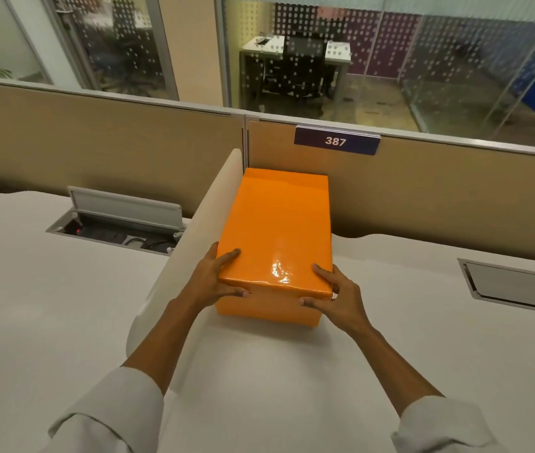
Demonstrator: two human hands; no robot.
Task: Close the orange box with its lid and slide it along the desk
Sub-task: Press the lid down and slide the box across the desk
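Note:
An orange box (266, 310) stands on the white desk (292, 371), lengthwise away from me, its far end near the tan partition. Its glossy orange lid (279, 223) lies flat on top and covers the box fully. My left hand (217, 282) grips the near left corner of the lid, fingers on top and thumb on the front face. My right hand (334, 295) grips the near right corner the same way. The inside of the box is hidden.
A white curved divider (194, 243) runs close along the box's left side. The tan partition (439, 197) with a "387" sign (336, 141) stands behind. An open cable tray (119, 223) lies at left, and a closed hatch (517, 286) at right.

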